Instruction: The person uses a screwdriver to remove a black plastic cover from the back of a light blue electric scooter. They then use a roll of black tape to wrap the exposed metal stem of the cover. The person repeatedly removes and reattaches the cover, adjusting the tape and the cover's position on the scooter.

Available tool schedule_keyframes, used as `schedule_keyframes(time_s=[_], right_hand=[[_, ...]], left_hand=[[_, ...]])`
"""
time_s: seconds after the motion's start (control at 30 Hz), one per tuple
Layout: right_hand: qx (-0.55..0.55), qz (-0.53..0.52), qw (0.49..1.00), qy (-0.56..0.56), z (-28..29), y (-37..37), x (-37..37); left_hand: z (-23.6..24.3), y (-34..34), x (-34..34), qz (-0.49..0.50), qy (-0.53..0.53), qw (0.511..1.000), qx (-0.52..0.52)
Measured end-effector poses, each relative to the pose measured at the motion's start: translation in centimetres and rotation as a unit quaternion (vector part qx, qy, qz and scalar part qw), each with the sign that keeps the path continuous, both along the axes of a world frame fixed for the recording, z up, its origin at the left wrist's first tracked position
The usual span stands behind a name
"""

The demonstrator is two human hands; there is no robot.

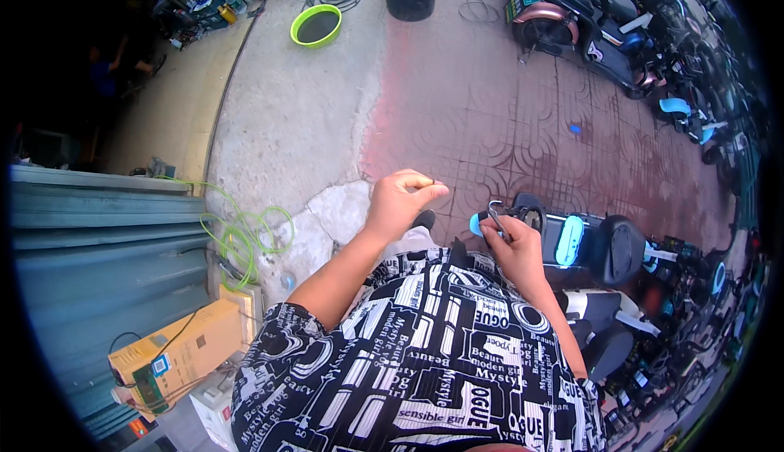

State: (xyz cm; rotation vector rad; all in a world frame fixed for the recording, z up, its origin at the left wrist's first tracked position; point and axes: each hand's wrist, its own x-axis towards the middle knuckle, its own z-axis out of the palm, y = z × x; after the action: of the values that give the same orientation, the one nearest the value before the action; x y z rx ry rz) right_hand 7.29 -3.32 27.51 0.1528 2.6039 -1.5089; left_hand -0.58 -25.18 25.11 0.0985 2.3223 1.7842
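Ground (pixel 286 101): lime basin (pixel 319 44), black bucket (pixel 412 6), coiled green hose (pixel 237 244), parked scooters (pixel 549 29).

Soft daylight, blackened corners, curved edges

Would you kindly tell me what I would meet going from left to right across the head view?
Looped green hose, lime-green basin, left hand, right hand, light-blue oval panel, black scooter seat.

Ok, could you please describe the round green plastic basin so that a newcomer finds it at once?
Start at the pale grey concrete strip beside the reddish patterned paving. Near its far end stands a black plastic bucket; the round green basin sits just to its left. Unlike the bucket, the basin is low and bright yellow-green.
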Motion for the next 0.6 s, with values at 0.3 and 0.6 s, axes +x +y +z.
schedule_keyframes(time_s=[0.3, 0.6], right_hand=[[-0.11, -0.038, 0.992, -0.055, -0.6, -0.5, -1.6], [-0.101, -0.014, 0.991, -0.09, 0.1, -1.2, -1.7]], left_hand=[[-1.8, 0.0, 0.9, -0.013, -0.058, 0.998, 0.019], [0.4, 2.4, 2.5, -0.132, -0.172, 0.97, 0.112]])
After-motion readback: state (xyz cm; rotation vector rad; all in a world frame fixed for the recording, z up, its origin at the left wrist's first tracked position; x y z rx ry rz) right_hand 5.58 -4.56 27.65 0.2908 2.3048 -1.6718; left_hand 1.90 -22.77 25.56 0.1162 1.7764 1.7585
